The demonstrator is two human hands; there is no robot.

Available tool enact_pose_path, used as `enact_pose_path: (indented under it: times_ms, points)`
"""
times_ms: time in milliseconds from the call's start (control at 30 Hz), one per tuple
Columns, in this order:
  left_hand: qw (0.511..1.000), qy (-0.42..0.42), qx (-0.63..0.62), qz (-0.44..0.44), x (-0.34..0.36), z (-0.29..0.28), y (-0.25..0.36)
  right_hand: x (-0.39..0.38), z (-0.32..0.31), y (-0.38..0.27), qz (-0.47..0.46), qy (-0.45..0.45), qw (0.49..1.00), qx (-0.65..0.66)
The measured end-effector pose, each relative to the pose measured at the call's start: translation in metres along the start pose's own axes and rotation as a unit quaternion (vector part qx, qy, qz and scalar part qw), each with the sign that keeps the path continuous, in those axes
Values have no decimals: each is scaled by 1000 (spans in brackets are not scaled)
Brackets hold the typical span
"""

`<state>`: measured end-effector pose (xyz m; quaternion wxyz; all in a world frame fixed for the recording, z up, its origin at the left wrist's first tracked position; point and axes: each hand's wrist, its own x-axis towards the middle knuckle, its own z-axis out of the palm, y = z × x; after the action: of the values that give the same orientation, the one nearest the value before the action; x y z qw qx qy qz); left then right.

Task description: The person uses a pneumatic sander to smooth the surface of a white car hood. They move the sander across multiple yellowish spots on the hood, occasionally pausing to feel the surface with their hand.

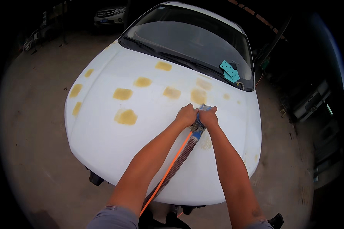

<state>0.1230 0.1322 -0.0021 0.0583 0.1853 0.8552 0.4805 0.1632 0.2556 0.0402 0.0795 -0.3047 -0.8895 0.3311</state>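
Head view | left hand (pixel 186 115) and right hand (pixel 208 116) both clasp sander (pixel 197 125), on hood (pixel 91 129) near yellow patch (pixel 198 96) | risk: hose (pixel 181 157), if it catches at hood's front edge, may pull sander askew and scratch hood

On my feed the hood (pixel 93 118) is white, blotched with mustard-yellow patches (pixel 122 94), some dense, others faded to pale tan. I make out blue and metallic grey on the power tool (pixel 198 125), reddish-brown ribbing on its hose (pixel 179 160) and bright orange on the thin line (pixel 164 176). Teal sheets (pixel 228 71) carry dark dots; my sleeves (pixel 114 218) show grey.
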Motion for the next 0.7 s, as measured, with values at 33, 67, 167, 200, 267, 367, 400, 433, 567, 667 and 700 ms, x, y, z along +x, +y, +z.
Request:
enact_pose_path:
  times_ms: [33,67,167,200,267,367,400,433,567,667,700]
  points:
    - [1000,24,-12,12,-39,7,1,0,1,12,8,62,997,-48]
    - [998,11,-55,12,-85,7,-6,-3,1,17,10,73,995,-70]
    - [993,-42,-107,-19,-230,-7,-32,-2,11,3,4,57,992,-115]
    - [992,-67,-105,-34,-269,-10,-40,11,14,-2,8,31,992,-123]
    - [985,-120,-108,-60,-336,-4,-61,41,23,3,-31,-5,979,-201]
    - [983,-136,-126,-1,-412,33,-87,102,12,22,-90,5,949,-301]
    - [975,-179,-127,-13,-433,40,-99,110,8,32,-60,29,963,-262]
    - [967,-220,-126,-27,-451,45,-112,115,2,34,-34,51,973,-221]
    - [961,-182,-164,-127,-547,55,-220,48,30,-17,-3,54,989,-138]
    - [944,-262,-74,-187,-602,61,-322,44,-3,-7,-29,68,979,-189]
    - [938,-273,-43,-210,-624,67,-354,39,-7,-4,-48,68,977,-196]
